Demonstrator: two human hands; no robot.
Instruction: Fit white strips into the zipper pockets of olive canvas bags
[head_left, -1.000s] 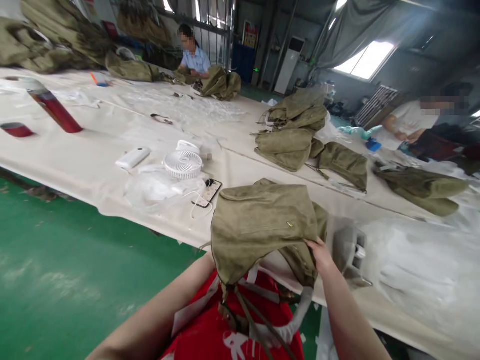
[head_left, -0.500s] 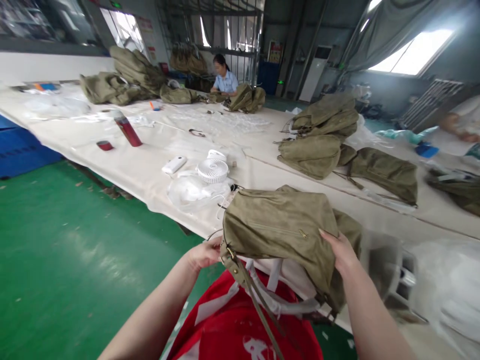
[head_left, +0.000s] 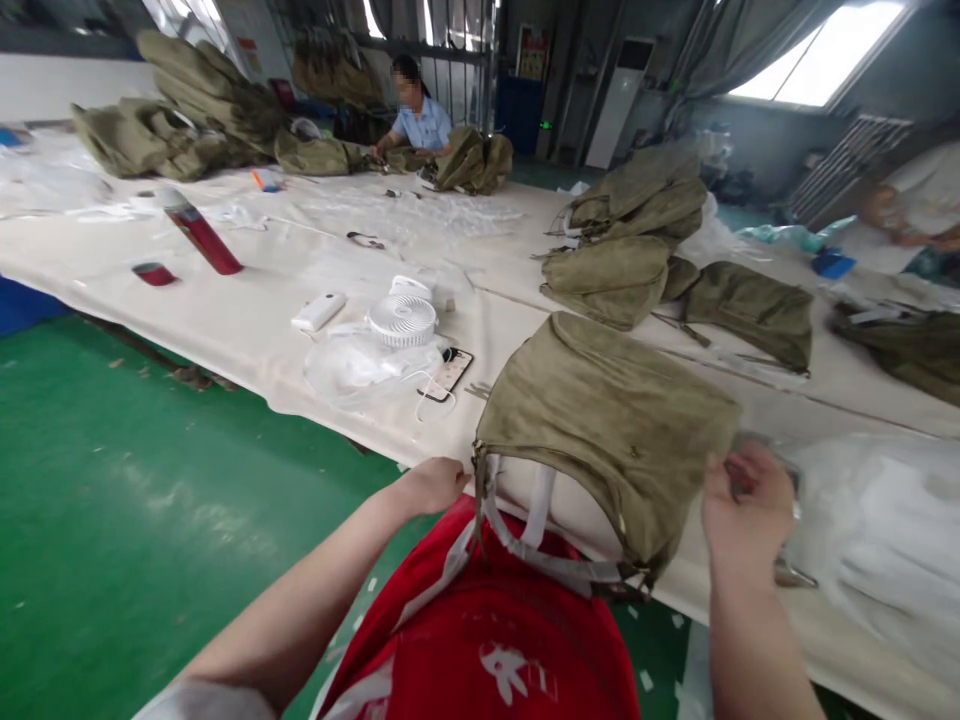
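Observation:
An olive-green fabric bag lies in front of me at the table's near edge, its plain broad side facing up. Its handle, wrapped in white, hangs toward my red apron. My left hand is closed at the bag's left lower corner, with the fingertips partly hidden. At the right edge, my right hand has curled fingers, and its thumb and fingers pinch the bag's side. A phone with a white cable lies just beyond the bag on the left.
A white fan, a white device, a red flask and its red cup stand on the pale table. More olive bags lie behind. Clear plastic is at right. A co-worker sits at the far side.
The bag has been turned, so the zipped side with the buckled strap no longer shows and a plain side faces up. My right hand moved outward to its right edge. The phone came into view.

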